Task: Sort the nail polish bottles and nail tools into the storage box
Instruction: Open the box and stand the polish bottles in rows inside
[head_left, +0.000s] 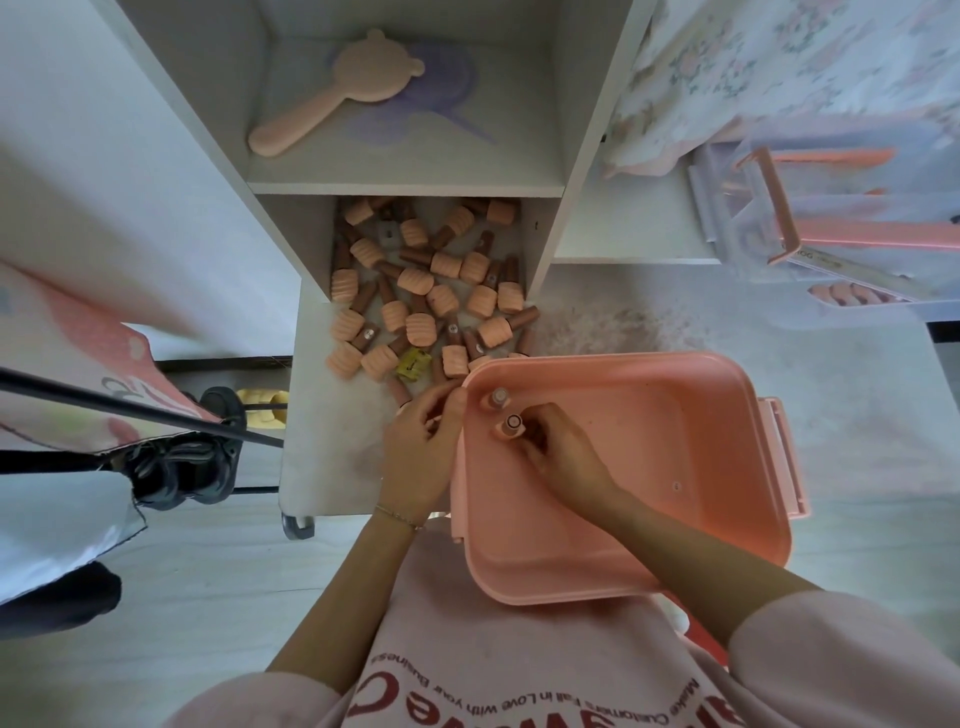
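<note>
A pink storage box (675, 467) sits on my lap, open. Two nail polish bottles stand upright in its near-left corner: one (498, 399) against the wall, the other (511, 426) under the fingers of my right hand (558, 449), which reaches inside the box and holds that bottle. My left hand (421, 447) grips the box's left rim, thumb over the edge. A pile of pink-capped nail polish bottles (426, 291) lies scattered on the low white shelf just beyond the box, with a small yellow item (413, 365) among them.
A pink bear-shaped hand mirror (337, 88) lies on the upper shelf. A clear container with pink handles and nail tools (852, 228) rests at the right on the floor. Dark shoes (187, 462) and a black rod (130, 410) are at the left.
</note>
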